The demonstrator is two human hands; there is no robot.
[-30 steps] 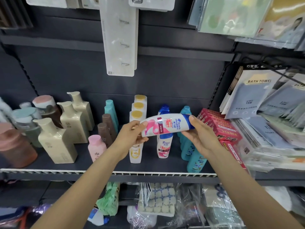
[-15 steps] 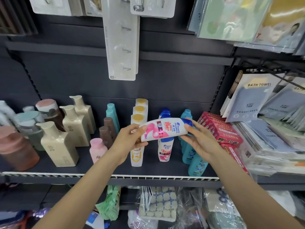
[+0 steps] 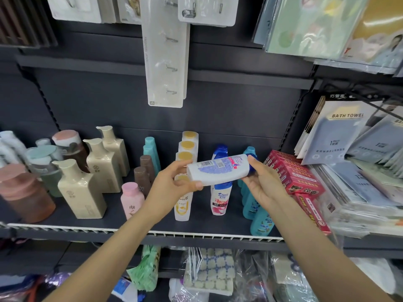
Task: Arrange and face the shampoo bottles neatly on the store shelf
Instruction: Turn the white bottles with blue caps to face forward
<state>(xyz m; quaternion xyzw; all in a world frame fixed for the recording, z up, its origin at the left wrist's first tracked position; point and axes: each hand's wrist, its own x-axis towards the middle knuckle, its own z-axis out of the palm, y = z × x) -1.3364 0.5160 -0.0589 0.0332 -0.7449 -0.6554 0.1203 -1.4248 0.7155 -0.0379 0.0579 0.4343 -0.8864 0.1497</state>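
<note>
White bottle [image 3: 218, 170] held sideways above the shelf [image 3: 152, 233], barcode side up; base gripped by left hand [image 3: 172, 182] fingers, blue cap end by right hand [image 3: 263, 182] fingers.

Bright overhead light, glare on hanging packets [image 3: 370, 29]; wide-angle bending at edges; corners soft.

My left hand [image 3: 172, 184] and right hand [image 3: 265, 184] holding a white shampoo bottle [image 3: 218, 170] sideways, barcode side facing me, blue cap rightward, above the shelf [image 3: 152, 233].
</note>
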